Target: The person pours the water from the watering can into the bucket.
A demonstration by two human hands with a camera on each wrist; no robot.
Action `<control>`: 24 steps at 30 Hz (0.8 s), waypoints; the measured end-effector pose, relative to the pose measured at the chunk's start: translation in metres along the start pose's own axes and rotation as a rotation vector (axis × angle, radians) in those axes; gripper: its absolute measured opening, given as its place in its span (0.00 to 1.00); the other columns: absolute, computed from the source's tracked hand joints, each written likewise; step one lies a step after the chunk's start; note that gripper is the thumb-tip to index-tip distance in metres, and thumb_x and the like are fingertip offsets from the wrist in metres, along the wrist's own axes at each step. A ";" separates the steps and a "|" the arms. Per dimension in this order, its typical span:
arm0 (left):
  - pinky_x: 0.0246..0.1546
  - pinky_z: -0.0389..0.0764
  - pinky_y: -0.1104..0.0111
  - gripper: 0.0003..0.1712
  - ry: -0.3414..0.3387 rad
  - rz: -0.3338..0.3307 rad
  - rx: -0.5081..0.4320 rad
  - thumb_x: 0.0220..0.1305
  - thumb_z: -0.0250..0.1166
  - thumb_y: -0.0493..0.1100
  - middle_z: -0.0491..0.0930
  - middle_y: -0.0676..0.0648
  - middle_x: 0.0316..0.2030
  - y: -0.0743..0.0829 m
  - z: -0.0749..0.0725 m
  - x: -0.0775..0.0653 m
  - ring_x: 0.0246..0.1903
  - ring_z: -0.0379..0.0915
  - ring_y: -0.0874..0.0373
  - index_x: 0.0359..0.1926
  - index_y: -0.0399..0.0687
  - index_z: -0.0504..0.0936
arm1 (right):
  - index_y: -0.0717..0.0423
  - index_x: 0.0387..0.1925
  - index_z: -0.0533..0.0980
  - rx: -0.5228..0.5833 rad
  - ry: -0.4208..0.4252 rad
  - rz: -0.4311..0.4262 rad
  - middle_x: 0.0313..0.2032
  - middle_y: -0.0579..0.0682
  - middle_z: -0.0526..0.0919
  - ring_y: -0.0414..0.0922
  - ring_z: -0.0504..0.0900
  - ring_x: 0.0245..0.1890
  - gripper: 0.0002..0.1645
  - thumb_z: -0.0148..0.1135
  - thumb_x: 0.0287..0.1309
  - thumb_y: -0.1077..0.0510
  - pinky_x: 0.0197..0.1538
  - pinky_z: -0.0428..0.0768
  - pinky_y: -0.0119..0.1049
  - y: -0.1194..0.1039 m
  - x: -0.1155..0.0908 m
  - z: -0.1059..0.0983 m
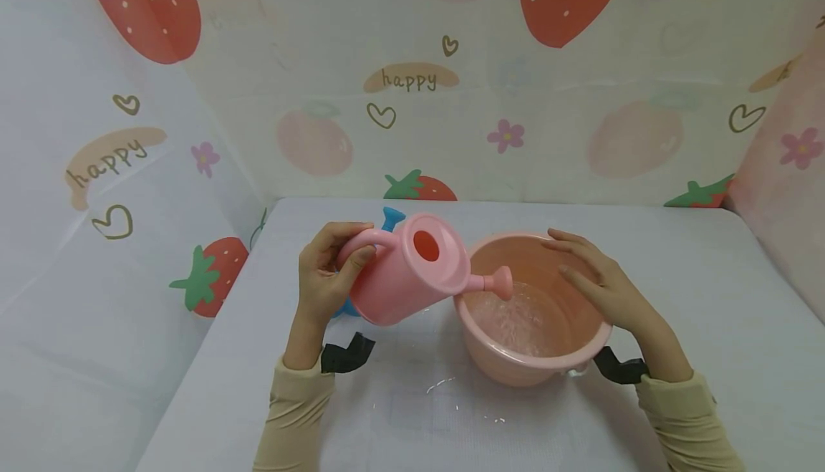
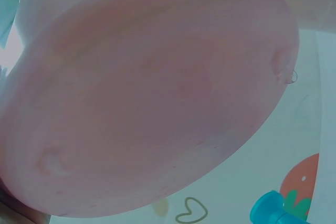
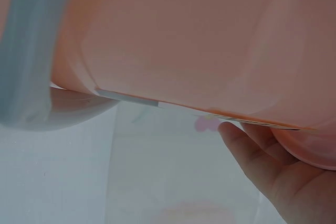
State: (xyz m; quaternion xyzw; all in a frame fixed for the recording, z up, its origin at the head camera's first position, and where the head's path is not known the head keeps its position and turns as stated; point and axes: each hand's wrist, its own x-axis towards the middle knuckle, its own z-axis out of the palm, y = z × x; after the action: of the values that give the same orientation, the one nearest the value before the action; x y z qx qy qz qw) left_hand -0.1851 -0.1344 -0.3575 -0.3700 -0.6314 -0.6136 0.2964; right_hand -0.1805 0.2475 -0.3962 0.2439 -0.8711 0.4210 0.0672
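Left hand [image 1: 327,271] clamps the watering can [image 1: 402,282]; right hand [image 1: 606,282], fingers apart, touches the bucket [image 1: 509,369]; pouring seems part-done; remainder hidden.

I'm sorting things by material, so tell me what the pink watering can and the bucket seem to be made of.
Pink watering can: probably moulded plastic, opaque with a soft sheen; its rounded, smooth body shows no grain or weave.

Bucket: likely plastic too, smooth and slightly glossy; pale highlights streak its wall in the right wrist view. The exact plastic can't be told.
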 end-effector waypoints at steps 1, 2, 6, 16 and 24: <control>0.39 0.80 0.71 0.19 -0.001 -0.001 0.001 0.59 0.65 0.44 0.82 0.52 0.39 0.000 0.000 0.000 0.39 0.77 0.58 0.43 0.31 0.76 | 0.46 0.62 0.67 0.006 0.000 -0.001 0.67 0.48 0.61 0.38 0.55 0.68 0.25 0.53 0.64 0.61 0.63 0.60 0.52 0.000 0.000 0.000; 0.39 0.80 0.71 0.19 -0.001 -0.001 0.004 0.59 0.65 0.44 0.82 0.52 0.40 0.000 0.000 0.000 0.39 0.77 0.59 0.43 0.30 0.76 | 0.46 0.62 0.67 0.012 0.000 -0.003 0.67 0.48 0.61 0.39 0.55 0.68 0.25 0.53 0.64 0.62 0.61 0.59 0.57 0.000 0.000 0.000; 0.39 0.80 0.71 0.21 -0.006 0.001 0.018 0.59 0.64 0.45 0.82 0.54 0.40 0.001 -0.001 0.000 0.39 0.77 0.59 0.43 0.28 0.75 | 0.46 0.62 0.67 0.013 0.001 -0.001 0.67 0.48 0.61 0.38 0.54 0.68 0.25 0.53 0.63 0.62 0.61 0.59 0.60 0.001 0.000 0.001; 0.39 0.80 0.72 0.20 -0.003 0.021 0.010 0.59 0.64 0.45 0.82 0.53 0.39 0.001 0.000 0.001 0.39 0.77 0.59 0.43 0.30 0.76 | 0.46 0.62 0.67 0.015 -0.002 0.000 0.67 0.47 0.61 0.38 0.54 0.68 0.26 0.53 0.63 0.63 0.61 0.59 0.61 0.001 -0.001 0.000; 0.39 0.80 0.72 0.20 -0.003 0.019 0.018 0.60 0.64 0.45 0.82 0.52 0.40 0.003 0.000 0.002 0.39 0.77 0.59 0.43 0.29 0.76 | 0.46 0.62 0.67 0.019 -0.004 0.000 0.67 0.47 0.60 0.38 0.54 0.68 0.25 0.52 0.63 0.63 0.61 0.59 0.61 0.001 -0.001 0.000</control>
State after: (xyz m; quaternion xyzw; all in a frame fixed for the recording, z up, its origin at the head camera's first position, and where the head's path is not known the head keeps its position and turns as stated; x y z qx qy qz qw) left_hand -0.1837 -0.1342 -0.3547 -0.3743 -0.6340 -0.6043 0.3045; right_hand -0.1802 0.2487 -0.3970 0.2456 -0.8671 0.4287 0.0632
